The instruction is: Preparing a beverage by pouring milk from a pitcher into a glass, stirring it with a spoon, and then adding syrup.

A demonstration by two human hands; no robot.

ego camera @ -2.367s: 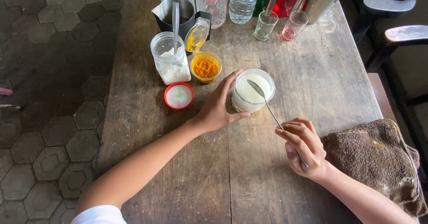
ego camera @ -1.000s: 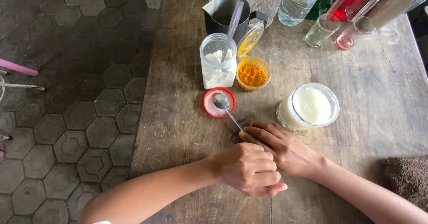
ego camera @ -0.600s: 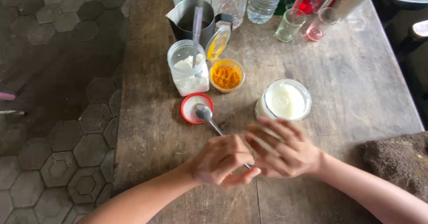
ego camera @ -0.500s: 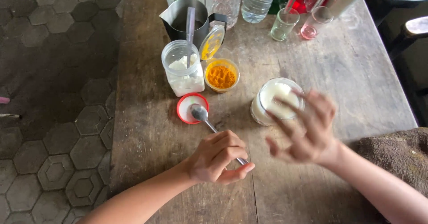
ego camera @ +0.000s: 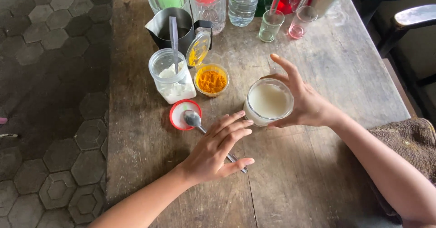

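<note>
wooden table (ego camera: 345, 73): right hand (ego camera: 306, 103) cups milk glass (ego camera: 269, 102); left hand (ego camera: 215, 151) open over spoon (ego camera: 193, 119).

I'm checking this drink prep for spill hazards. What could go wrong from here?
The glass of white liquid is nearly full, and the right hand wraps it from the side; a jolt could slop it over. The spoon has its bowl on the red lid and its handle under the left hand; pressing down may flip it. The open cup of orange powder stands close by.
</note>
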